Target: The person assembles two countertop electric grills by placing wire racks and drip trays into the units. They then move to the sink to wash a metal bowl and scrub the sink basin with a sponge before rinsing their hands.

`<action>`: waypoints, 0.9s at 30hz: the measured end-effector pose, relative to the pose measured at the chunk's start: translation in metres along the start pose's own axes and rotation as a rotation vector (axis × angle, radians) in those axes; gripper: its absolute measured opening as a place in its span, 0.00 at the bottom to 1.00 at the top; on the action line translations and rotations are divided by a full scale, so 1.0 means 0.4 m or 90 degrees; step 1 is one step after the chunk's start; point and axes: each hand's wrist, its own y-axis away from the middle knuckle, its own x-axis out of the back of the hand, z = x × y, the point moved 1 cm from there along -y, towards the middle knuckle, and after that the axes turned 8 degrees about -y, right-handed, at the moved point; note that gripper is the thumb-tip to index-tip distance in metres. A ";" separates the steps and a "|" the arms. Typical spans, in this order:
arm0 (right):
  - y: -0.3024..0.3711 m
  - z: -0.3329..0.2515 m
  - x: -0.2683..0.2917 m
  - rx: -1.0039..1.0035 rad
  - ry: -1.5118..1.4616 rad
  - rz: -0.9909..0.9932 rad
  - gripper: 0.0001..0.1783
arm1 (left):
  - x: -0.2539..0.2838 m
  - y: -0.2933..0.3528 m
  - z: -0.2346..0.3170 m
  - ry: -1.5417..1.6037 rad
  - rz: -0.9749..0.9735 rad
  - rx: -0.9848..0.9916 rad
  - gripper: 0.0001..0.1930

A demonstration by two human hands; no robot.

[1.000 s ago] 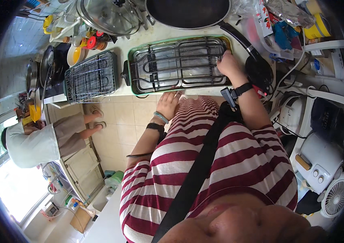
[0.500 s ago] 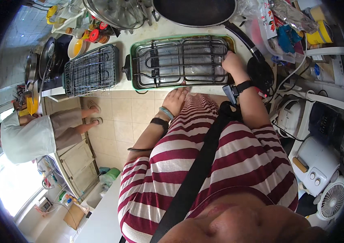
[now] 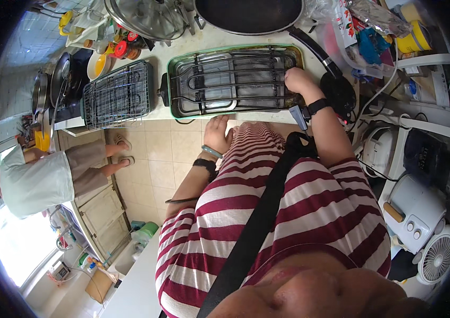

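Note:
An electric grill (image 3: 167, 108) with a green-rimmed rectangular pan sits at the counter's front edge. Its black looped heating element (image 3: 219, 99) lies over a shallow metal tray (image 3: 234, 90) inside. My right hand (image 3: 300, 81) is closed at the element's right end, its fingertips hidden. Just in front of the counter edge, my left hand (image 3: 217, 133) has its fingers stretched out and the thumb apart. Nothing shows in it. Left of the grill lies a dark pan with a wire rack (image 3: 118, 95) over it.
A black frying pan (image 3: 248, 13) and a glass lid (image 3: 148, 18) stand behind the grill. Red-capped jars (image 3: 122, 50) and an orange bowl (image 3: 99, 65) are at back left. Another person (image 3: 39, 177) stands at far left. A toaster oven (image 3: 418, 206) and a fan (image 3: 438, 254) are at right.
My left hand has drawn back from the grill's front side, leftward and toward me. The right part of the pan now shows a greyish bottom where a second tray's outline was visible.

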 end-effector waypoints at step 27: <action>0.229 -0.104 -0.201 0.588 0.258 0.258 0.27 | 0.019 -0.051 0.003 0.224 -0.085 0.060 0.28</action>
